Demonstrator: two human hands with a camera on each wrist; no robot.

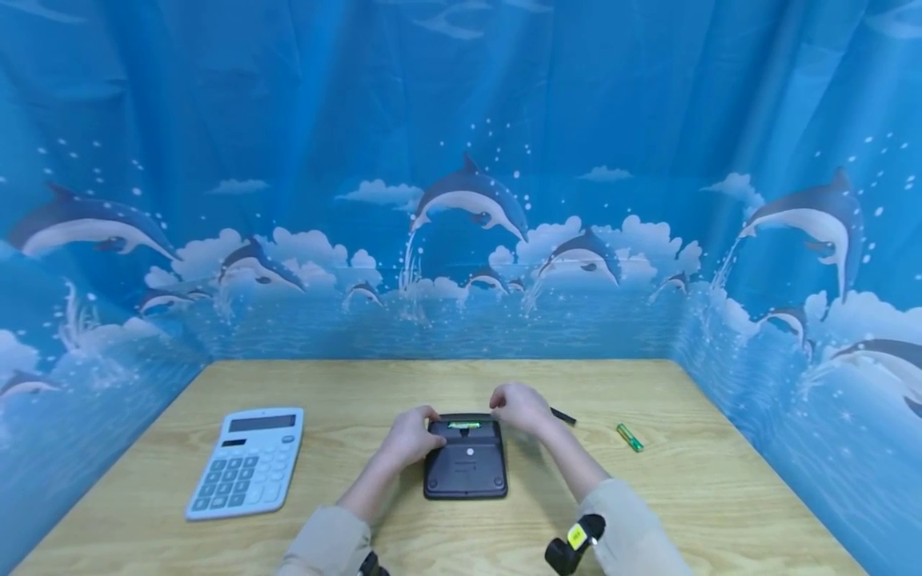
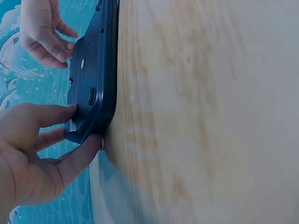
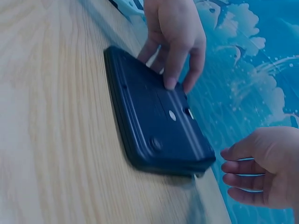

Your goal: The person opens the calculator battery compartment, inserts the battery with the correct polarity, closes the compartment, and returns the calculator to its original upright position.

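A black calculator (image 1: 466, 472) lies face down on the table, its battery slot uncovered at the far end. Inside that slot sits a green battery (image 1: 463, 425). My left hand (image 1: 412, 437) grips the calculator's far left corner, thumb and fingers on either side of its edge, as the left wrist view also shows. By the far right corner is my right hand (image 1: 522, 406); in the right wrist view its loosely bent fingers (image 3: 245, 167) hold nothing and stand just off the casing.
Behind my right wrist lies a thin black strip (image 1: 563, 416). Another green battery (image 1: 630, 438) is farther right on the wooden table (image 1: 720, 512). A light blue calculator (image 1: 247, 462) rests face up at the left. A blue dolphin-print curtain (image 1: 461, 96) surrounds the table's back and sides.
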